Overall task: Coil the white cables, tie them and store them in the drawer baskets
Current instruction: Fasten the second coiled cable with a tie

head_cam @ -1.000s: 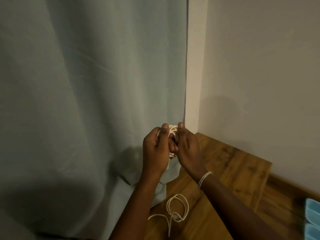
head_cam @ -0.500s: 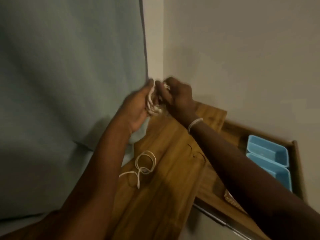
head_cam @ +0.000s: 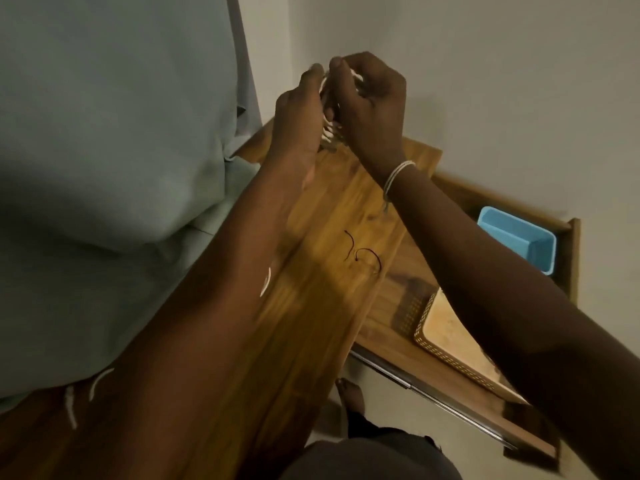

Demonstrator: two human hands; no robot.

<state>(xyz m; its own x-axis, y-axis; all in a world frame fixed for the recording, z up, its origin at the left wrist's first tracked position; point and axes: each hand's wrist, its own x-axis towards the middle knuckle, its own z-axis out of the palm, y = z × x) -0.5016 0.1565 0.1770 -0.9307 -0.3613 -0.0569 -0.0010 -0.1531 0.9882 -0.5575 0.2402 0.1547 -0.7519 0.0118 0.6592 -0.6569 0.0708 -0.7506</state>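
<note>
A small coil of white cable (head_cam: 329,131) sits between both hands, held up above the far end of the wooden desk top (head_cam: 311,289). My left hand (head_cam: 299,116) grips the coil from the left side. My right hand (head_cam: 370,98) pinches the cable at the top of the coil with curled fingers. Most of the coil is hidden by the fingers. Parts of other white cable (head_cam: 71,407) show on the desk beside my left forearm. An open wooden drawer (head_cam: 450,386) at the right holds a blue basket (head_cam: 519,237) and a tan perforated basket (head_cam: 446,334).
A pale green curtain (head_cam: 121,168) hangs at the left and drapes onto the desk. A thin dark tie or thread (head_cam: 363,256) lies on the desk top. A plain wall is behind. My bare foot (head_cam: 351,393) stands on the floor below the drawer.
The view has swung down and right, so the open drawer and its baskets now show. Both hands have kept hold of the coil, staying raised over the desk's far end.
</note>
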